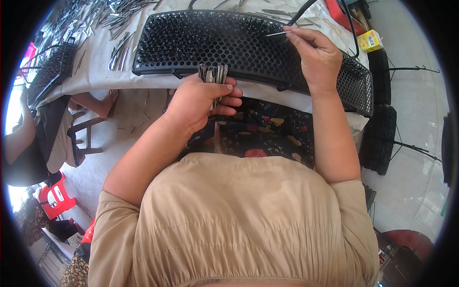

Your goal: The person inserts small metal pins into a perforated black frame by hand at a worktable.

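Note:
A long, curved black rack [239,43] full of round holes lies along the near edge of the table. Dark slim pieces stand close together in its left part and along its far side, while many holes in the middle and right show bare. My left hand [196,98] is closed round a bundle of slim silvery metal strips [213,74] at the rack's near edge, thumb across them. Between the thumb and forefinger of my right hand [319,56] is a single slim metal strip [277,34], held nearly level above the rack and pointing left. Its exact kind I cannot make out.
Loose metal strips [119,14] are heaped on the white-covered table at the far left. Another person [52,134] sits at the left by a second black rack [55,64]. A yellow box [369,40] lies far right. Black racks [377,138] stand beside the table's right end.

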Demonstrator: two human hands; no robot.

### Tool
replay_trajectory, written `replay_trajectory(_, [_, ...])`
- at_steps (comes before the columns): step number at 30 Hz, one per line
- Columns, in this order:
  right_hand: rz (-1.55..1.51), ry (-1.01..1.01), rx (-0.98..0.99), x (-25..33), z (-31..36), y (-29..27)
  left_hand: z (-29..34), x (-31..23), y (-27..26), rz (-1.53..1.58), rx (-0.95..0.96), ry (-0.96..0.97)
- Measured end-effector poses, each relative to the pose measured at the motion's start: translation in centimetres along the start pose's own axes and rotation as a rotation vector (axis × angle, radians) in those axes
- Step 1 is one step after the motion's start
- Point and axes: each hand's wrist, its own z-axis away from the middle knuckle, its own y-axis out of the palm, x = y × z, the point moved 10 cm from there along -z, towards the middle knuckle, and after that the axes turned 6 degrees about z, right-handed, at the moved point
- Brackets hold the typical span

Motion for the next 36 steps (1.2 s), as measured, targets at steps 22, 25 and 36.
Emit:
replay_trajectory(22, [0.157, -0.184, 0.075, 1.4, -0.1, -0.1, -0.3, 0.2, -0.1, 0.052, 0.024, 0.014])
replay_trajectory(25, [0.142, -0.158, 0.057, 1.1, 0.0, -0.5, -0.4, 0.4, -0.2, 0.043, 0.026, 0.016])
replay_trajectory(36, [0.059, -0.082, 0.062, 0.4, -0.1, -0.2, -0.4, 0.5, 0.1, 0.047, 0.033, 0.011])
